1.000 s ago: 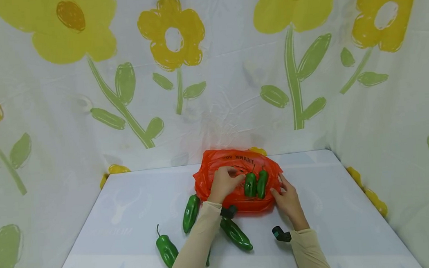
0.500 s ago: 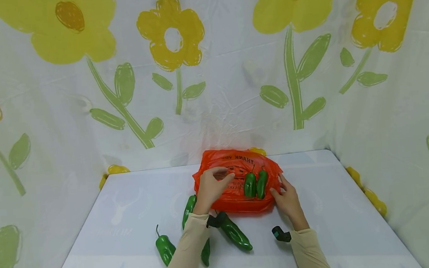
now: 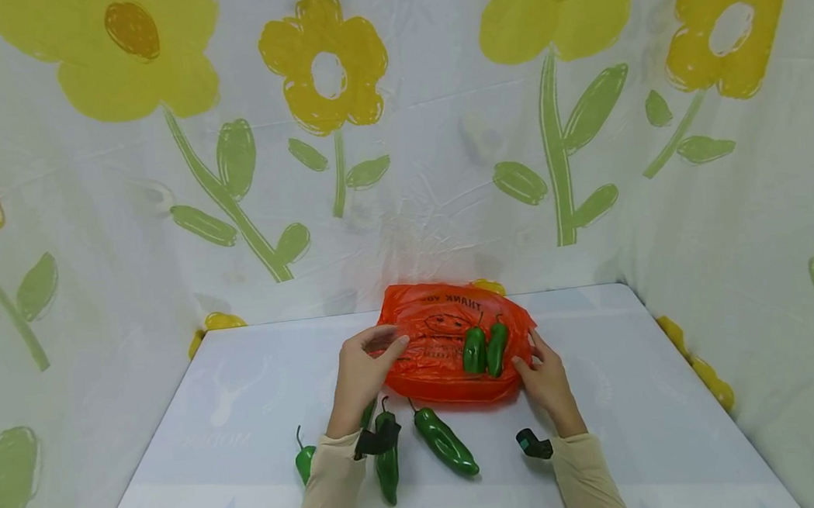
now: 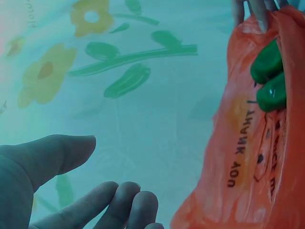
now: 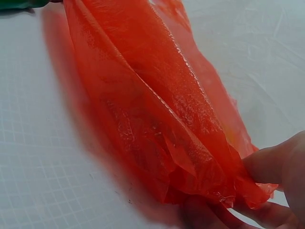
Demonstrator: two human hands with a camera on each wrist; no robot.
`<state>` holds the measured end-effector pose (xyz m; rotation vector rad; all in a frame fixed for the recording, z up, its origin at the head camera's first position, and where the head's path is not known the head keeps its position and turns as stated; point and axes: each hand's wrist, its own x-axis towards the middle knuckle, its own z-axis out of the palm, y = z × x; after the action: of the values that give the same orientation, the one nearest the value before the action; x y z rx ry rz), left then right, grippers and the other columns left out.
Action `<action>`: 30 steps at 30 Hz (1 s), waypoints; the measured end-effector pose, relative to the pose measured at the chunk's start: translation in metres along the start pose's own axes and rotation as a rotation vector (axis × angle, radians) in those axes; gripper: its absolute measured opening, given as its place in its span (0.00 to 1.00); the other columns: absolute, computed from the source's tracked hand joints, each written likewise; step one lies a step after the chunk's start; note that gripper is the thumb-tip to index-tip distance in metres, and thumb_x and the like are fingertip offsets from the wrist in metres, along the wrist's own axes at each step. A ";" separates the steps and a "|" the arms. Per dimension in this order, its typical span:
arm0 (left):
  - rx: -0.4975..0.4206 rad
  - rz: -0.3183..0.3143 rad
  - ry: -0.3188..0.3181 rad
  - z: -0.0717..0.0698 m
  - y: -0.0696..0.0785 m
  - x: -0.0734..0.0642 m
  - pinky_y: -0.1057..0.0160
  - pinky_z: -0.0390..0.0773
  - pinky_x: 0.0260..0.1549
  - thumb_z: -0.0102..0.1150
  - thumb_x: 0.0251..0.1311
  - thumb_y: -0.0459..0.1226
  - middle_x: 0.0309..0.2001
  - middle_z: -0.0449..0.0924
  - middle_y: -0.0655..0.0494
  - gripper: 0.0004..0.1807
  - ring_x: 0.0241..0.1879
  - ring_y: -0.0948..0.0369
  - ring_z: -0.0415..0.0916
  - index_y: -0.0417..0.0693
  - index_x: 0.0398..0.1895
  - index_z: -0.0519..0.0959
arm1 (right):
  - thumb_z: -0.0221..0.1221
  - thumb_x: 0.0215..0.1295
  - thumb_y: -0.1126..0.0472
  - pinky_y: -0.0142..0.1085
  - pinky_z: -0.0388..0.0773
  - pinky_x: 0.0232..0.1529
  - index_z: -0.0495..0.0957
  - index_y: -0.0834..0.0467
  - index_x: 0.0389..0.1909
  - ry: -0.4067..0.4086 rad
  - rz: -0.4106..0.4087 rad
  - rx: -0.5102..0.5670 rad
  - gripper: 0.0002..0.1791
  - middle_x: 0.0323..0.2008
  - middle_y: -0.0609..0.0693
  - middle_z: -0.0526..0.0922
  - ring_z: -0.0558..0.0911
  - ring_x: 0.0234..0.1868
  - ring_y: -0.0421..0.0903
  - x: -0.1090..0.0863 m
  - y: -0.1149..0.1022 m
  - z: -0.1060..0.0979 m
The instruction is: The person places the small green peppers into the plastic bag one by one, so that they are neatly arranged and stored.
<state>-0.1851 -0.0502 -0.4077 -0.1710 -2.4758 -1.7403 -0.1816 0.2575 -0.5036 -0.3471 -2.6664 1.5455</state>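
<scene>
A red plastic bag (image 3: 421, 377) with mirrored "THANK YOU" lettering lies mouth open at the table's back. Two green peppers, one (image 3: 474, 351) beside the other (image 3: 497, 349), sit in its mouth, their lower ends at the near rim. My right hand (image 3: 549, 381) holds the bag's right edge; thumb and fingers pinch the film (image 5: 157, 100) in the right wrist view. Left of the bag, my left hand (image 3: 360, 373) has thumb and fingers spread apart, with nothing between them. The left wrist view also shows this hand (image 4: 52, 157) apart from the bag.
Several green peppers lie on the white table (image 3: 207, 421) in front: one (image 3: 446, 442) slants below the bag, another (image 3: 387, 469) lies beside it. The left arm partly covers a further pepper (image 3: 305, 461). A flower-patterned curtain (image 3: 430, 167) stands behind the table.
My left hand has moved left and a little toward me, from over the bag to beside its left edge. The right hand, the bag and the two peppers in it stay put.
</scene>
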 end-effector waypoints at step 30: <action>0.060 -0.281 0.231 -0.096 -0.029 -0.067 0.72 0.78 0.39 0.69 0.66 0.49 0.51 0.88 0.45 0.23 0.37 0.77 0.82 0.45 0.57 0.84 | 0.54 0.76 0.61 0.60 0.70 0.70 0.46 0.59 0.83 -0.012 0.003 -0.021 0.41 0.77 0.69 0.60 0.67 0.74 0.68 0.000 0.000 0.000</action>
<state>-0.1210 -0.1520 -0.4131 0.3796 -2.4688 -1.6661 -0.1815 0.2574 -0.5041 -0.3436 -2.6945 1.5266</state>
